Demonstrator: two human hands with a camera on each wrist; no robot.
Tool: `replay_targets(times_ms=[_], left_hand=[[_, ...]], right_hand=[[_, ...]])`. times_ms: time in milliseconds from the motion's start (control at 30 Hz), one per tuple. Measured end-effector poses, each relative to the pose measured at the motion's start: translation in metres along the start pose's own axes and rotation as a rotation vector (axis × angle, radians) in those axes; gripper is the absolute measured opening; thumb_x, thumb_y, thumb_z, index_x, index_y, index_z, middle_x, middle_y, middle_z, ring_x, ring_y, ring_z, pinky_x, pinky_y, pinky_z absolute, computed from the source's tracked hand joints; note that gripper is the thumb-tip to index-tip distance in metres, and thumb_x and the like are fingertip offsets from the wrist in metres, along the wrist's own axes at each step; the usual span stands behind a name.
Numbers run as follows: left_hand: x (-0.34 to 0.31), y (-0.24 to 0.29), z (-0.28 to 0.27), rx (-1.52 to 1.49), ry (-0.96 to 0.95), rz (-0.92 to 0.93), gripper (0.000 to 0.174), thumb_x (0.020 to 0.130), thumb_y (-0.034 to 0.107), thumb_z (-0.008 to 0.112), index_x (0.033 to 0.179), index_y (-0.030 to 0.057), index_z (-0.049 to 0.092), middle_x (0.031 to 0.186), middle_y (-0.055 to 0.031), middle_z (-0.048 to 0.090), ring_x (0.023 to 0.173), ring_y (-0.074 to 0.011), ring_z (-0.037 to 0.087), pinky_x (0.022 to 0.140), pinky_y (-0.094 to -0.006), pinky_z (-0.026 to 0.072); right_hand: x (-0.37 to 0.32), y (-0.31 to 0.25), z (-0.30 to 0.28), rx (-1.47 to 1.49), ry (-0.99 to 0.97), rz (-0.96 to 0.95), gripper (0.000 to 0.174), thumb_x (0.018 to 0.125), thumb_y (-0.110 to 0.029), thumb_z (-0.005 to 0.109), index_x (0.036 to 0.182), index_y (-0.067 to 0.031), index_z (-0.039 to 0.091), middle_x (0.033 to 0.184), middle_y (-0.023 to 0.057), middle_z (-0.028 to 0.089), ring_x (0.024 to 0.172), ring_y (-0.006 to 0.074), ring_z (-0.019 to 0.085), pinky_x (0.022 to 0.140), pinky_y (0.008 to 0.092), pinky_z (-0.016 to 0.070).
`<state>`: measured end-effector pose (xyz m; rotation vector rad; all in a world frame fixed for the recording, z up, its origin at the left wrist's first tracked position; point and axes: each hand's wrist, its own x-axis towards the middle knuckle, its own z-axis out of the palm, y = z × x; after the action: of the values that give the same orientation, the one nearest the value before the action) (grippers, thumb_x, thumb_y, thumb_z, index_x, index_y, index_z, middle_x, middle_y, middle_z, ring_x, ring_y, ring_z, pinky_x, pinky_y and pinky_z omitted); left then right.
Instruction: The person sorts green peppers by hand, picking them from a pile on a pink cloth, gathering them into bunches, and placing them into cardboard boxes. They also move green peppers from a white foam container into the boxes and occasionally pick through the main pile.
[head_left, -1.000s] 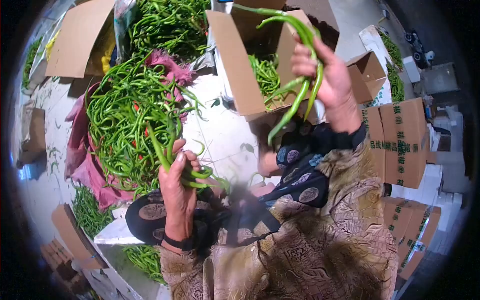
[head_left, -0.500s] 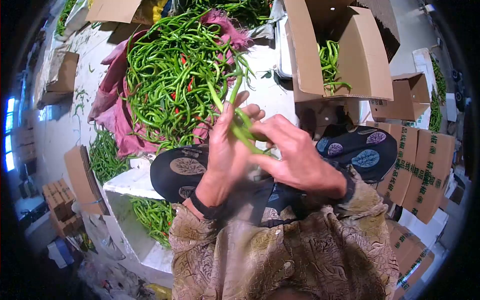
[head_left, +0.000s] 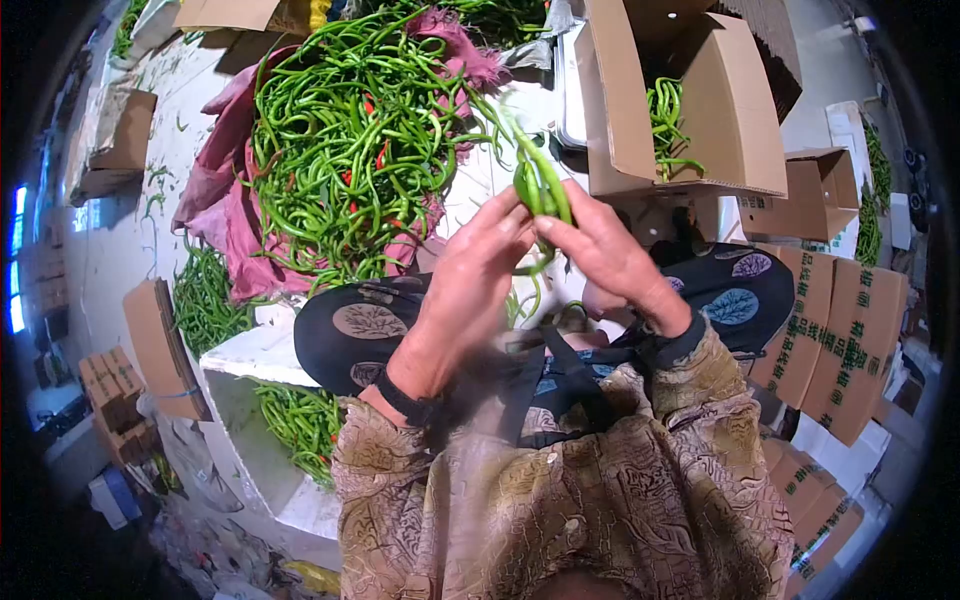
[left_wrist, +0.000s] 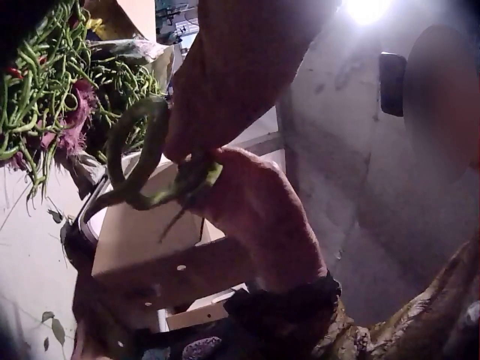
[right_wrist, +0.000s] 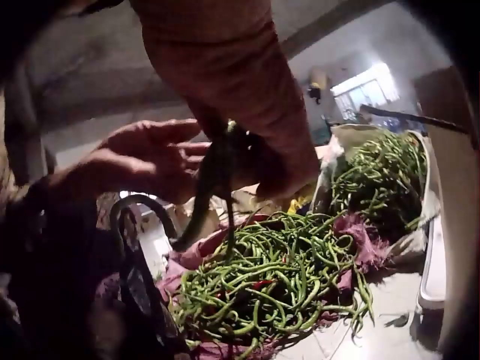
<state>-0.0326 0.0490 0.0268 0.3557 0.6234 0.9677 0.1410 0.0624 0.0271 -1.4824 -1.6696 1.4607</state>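
Both hands meet in front of the chest around a small bunch of long green peppers (head_left: 541, 185). The right hand (head_left: 615, 258) grips the bunch, its thumb lying across the stalk ends. From the other side the left hand (head_left: 462, 285) touches it; in the right wrist view the left hand (right_wrist: 142, 156) has its fingers mostly straight. A curled pepper (left_wrist: 135, 161) hangs by the hands in the left wrist view. Beyond them a large heap of green peppers (head_left: 350, 150), with a few red ones, lies on pink sacking (head_left: 235, 215).
An upright cardboard box (head_left: 745, 120) at the right holds some peppers. A white foam box (head_left: 245, 440) with peppers is at lower left. Printed cartons (head_left: 850, 330) are stacked at right, and a smaller open box (head_left: 820, 195) stands behind them. Pale floor (head_left: 170, 140) shows around the heap.
The right hand came from near the cardboard box to the left hand. Since then both hands have risen slightly, and the peppers now point up and away between them. The head view has shifted.
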Motion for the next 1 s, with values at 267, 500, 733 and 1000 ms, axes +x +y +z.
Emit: replay_targets(times_ms=[267,500,733,1000], left_hand=[[0.004,0.004,-0.009,0.213,0.116,-0.014,0.039,0.092,0.014,0.054,0.125,-0.0065,0.048,0.118,-0.0145,0.059,0.108,-0.0197,0.059,0.094,-0.03,0.046],[0.004,-0.002,-0.006,0.587,0.143,-0.012,0.032,0.089,0.02,0.064,0.114,0.0007,0.059,0.101,-0.0056,0.065,0.09,-0.0133,0.061,0.078,-0.0255,0.0474],[0.0,-0.005,-0.003,0.569,0.154,0.115,0.022,0.088,0.015,0.065,0.106,0.0032,0.061,0.093,-0.0034,0.064,0.082,-0.0104,0.059,0.07,-0.0241,0.0464],[0.0,-0.004,-0.005,0.478,0.181,0.232,0.019,0.091,0.009,0.06,0.108,0.0019,0.058,0.098,-0.0062,0.063,0.085,-0.0147,0.062,0.073,-0.026,0.0497]], right_hand=[[-0.008,0.016,-0.017,0.834,-0.217,0.185,0.044,0.095,-0.021,0.049,0.134,-0.0005,0.039,0.091,0.0027,0.05,0.079,0.0107,0.052,0.07,0.027,0.0483],[-0.022,-0.007,-0.014,0.776,-0.198,0.163,0.037,0.093,-0.022,0.055,0.123,-0.0029,0.045,0.09,0.0004,0.05,0.077,0.0079,0.051,0.066,0.0237,0.0454],[-0.023,0.004,0.002,0.541,-0.022,0.121,0.031,0.09,-0.024,0.061,0.114,-0.0058,0.053,0.089,0.0002,0.056,0.076,0.0056,0.052,0.066,0.0212,0.0459],[-0.022,-0.012,-0.007,0.989,0.039,0.144,0.035,0.096,-0.017,0.051,0.125,0.0012,0.045,0.113,0.0136,0.06,0.094,0.0216,0.064,0.071,0.0271,0.0521]])
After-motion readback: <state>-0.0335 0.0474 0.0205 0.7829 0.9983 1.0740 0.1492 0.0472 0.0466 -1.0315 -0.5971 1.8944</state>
